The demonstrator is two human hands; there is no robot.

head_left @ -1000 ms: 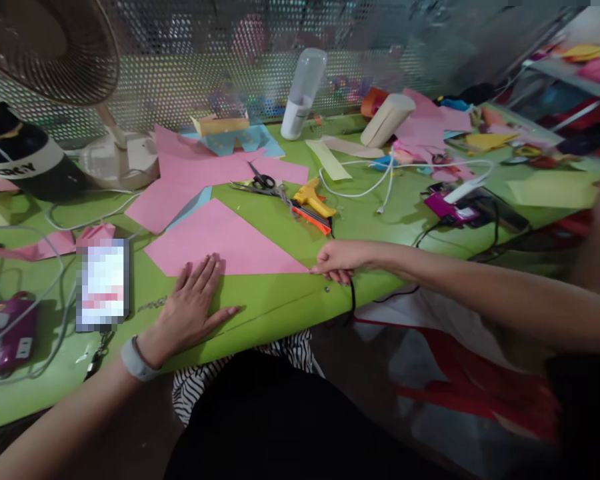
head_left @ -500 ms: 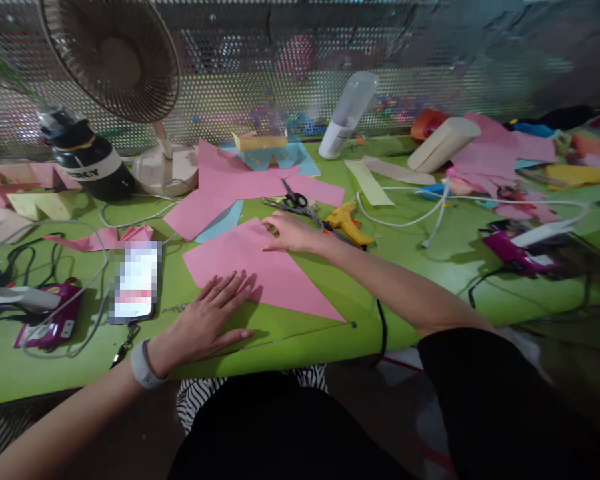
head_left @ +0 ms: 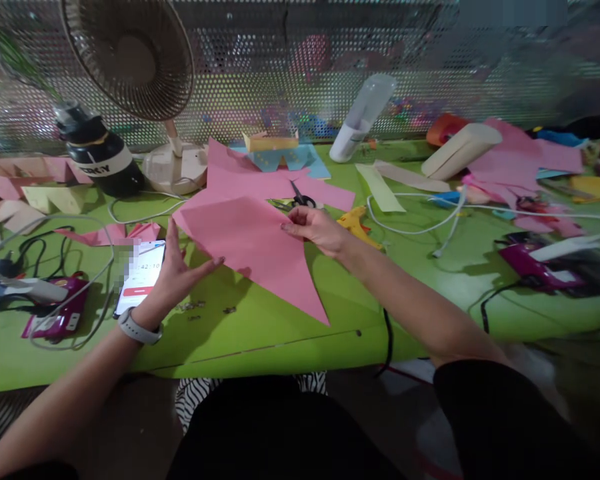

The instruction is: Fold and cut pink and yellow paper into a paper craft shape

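Observation:
A pink paper sheet (head_left: 250, 243) is raised off the green table, its pointed corner toward the front edge. My right hand (head_left: 315, 230) pinches its upper right edge between thumb and fingers. At the sheet's left side, my left hand (head_left: 180, 263) has thumb and fingers spread, touching the edge and lower side. Behind the sheet lie another pink paper (head_left: 225, 170) and black-handled scissors (head_left: 303, 197). A yellow glue gun (head_left: 360, 227) rests just beyond my right forearm.
A phone (head_left: 143, 273) lies beside my left wrist. A fan (head_left: 175, 167), a black bottle (head_left: 103, 160) and a clear-topped bottle (head_left: 363, 120) stand at the back. White cables, paper pieces and two purple devices (head_left: 63, 307) are on the green table (head_left: 280, 350).
The pink sheet has been lifted off the table. My left hand has moved from lying flat on it to its left edge; my right hand has shifted slightly right with its edge.

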